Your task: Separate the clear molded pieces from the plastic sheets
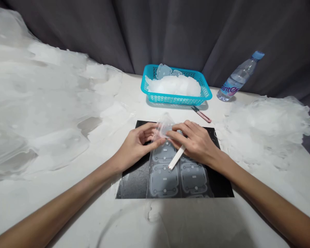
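Head view: left hand [141, 141] has thumb and fingers pinching the raised end of a clear film sheet [165, 179] on the black mat [134, 184]. Right hand [196, 141] holds a white stick [177, 157], fingers bent against the film; can't tell if they're pinching it too. Looks like working a piece loose, so next move probably wants a steady left grip and gentle pull.

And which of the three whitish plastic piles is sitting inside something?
The middle pile, at the back: it sits in the blue basket. The left pile and right pile have no basket around them.
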The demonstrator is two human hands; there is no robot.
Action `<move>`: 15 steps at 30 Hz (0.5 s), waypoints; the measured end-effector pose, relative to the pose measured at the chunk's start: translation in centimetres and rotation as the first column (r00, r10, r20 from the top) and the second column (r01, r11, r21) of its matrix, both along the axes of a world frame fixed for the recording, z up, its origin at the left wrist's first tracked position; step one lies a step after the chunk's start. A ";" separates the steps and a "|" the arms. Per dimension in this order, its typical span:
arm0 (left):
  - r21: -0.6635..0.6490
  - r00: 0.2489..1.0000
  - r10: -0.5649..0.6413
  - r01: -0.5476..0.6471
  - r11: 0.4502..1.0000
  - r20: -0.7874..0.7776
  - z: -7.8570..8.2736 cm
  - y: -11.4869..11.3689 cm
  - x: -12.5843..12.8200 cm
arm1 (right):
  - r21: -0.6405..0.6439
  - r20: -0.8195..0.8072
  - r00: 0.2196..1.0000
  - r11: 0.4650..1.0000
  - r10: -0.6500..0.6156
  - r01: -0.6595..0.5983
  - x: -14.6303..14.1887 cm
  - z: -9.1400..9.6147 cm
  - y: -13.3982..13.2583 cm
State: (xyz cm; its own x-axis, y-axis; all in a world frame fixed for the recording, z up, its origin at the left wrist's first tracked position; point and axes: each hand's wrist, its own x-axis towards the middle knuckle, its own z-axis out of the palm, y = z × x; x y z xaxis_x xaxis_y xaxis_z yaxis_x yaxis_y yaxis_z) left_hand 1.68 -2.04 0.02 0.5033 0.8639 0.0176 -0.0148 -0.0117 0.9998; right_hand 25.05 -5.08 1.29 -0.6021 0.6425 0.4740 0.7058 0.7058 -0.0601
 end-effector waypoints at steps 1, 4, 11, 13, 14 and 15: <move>-0.009 1.000 -0.009 0.009 1.000 -0.003 0.0 0.0 0.0 | -0.004 0.004 1.000 1.000 0.011 -0.011 0.0 -0.1 0.0; -0.011 0.999 -0.020 0.019 1.000 -0.047 0.3 -0.1 0.2 | -0.028 0.013 1.000 1.000 0.004 -0.004 0.1 0.0 0.4; -0.043 0.998 -0.036 0.033 0.999 -0.059 0.6 0.1 0.3 | 0.040 0.000 1.000 0.999 -0.018 0.018 -0.3 0.3 0.7; -0.048 0.999 -0.033 0.031 0.998 -0.031 0.4 0.2 0.2 | 0.089 -0.034 0.999 0.996 -0.005 0.008 -0.3 0.1 0.6; -0.051 0.999 -0.034 0.033 0.998 -0.013 0.3 0.3 0.1 | 0.114 -0.052 0.999 0.994 0.003 0.003 -0.3 0.1 0.5; -0.054 0.999 -0.039 0.039 0.998 0.006 0.1 0.3 0.0 | 0.135 -0.071 0.997 0.991 0.013 -0.003 -0.3 0.0 0.5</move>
